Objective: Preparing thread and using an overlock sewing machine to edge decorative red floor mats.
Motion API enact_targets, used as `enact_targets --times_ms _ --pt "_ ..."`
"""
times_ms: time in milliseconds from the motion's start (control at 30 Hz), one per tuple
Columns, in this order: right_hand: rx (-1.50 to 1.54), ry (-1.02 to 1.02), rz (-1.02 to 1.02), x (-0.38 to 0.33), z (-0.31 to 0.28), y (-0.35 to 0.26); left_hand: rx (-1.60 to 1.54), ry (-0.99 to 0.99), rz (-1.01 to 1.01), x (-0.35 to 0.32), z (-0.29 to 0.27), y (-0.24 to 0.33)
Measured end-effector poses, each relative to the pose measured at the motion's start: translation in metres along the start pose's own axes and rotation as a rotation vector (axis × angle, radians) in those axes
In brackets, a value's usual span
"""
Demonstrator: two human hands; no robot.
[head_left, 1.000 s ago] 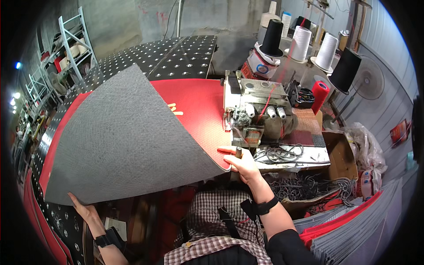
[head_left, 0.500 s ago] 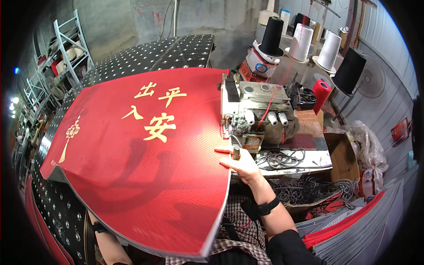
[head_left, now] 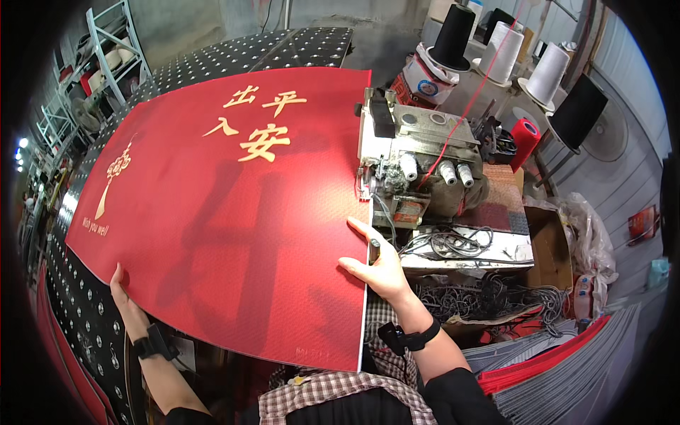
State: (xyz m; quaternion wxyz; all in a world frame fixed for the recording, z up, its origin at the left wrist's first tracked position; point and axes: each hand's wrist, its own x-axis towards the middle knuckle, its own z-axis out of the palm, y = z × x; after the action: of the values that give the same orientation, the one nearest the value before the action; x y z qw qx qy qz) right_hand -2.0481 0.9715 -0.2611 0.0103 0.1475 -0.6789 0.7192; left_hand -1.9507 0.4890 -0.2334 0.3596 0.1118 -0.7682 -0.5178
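A large red floor mat (head_left: 212,227) with gold lettering and a gold knot ornament lies across the dotted black table. Its right edge runs along an overlock sewing machine (head_left: 425,149), meeting it near the needle area. My left hand (head_left: 129,308) is closed on the near left edge, partly hidden by the mat. My right hand (head_left: 382,273) grips the right edge just in front of the machine, thumb and a finger on top, the other fingers mostly hidden. A small dark metal piece (head_left: 375,245) shows by its fingers; I cannot tell what it is.
Black and white thread cones (head_left: 499,53) stand behind the machine, with a red spool (head_left: 525,142) at its right. A cardboard box (head_left: 551,241) and tangled grey offcuts (head_left: 496,304) lie beside it. Stacked mats (head_left: 567,361) fill the lower right. The table (head_left: 212,64) extends behind.
The mat's near left edge, folded under before, now lies flatter. My left hand has come up from beneath onto that edge. My right hand stays at the right edge. The view has shifted slightly.
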Motion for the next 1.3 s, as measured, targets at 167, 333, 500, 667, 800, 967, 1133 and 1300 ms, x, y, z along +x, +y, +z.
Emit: enact_targets --times_ms 167,333,500,667,800,967,1133,1300 --pt "0.083 -0.055 0.081 -0.014 0.003 -0.012 -0.815 -0.007 -0.56 0.075 0.007 -0.04" --pt "0.069 -0.057 0.069 -0.016 0.004 -0.019 -0.821 0.002 -0.658 0.134 0.021 -0.089" --pt "0.107 -0.04 0.096 -0.01 0.002 -0.017 -0.759 0.036 -0.612 0.178 0.05 -0.111" --pt "0.044 0.076 0.039 0.003 0.0 -0.007 -0.724 0.062 -0.647 0.214 0.093 -0.12" --pt "-0.033 0.173 0.237 0.009 0.001 -0.004 -0.653 0.0 -0.574 0.226 0.127 -0.108" --pt "-0.352 0.069 0.007 0.023 -0.001 -0.006 -0.182 -0.228 -0.234 0.225 0.162 -0.084" --pt "-0.586 -0.046 -0.043 0.038 -0.001 -0.002 -0.124 -0.167 -0.402 0.238 0.173 -0.091" --pt "-0.504 -0.056 -0.028 0.031 0.002 -0.007 -0.267 -0.306 -0.407 0.241 0.16 -0.099"
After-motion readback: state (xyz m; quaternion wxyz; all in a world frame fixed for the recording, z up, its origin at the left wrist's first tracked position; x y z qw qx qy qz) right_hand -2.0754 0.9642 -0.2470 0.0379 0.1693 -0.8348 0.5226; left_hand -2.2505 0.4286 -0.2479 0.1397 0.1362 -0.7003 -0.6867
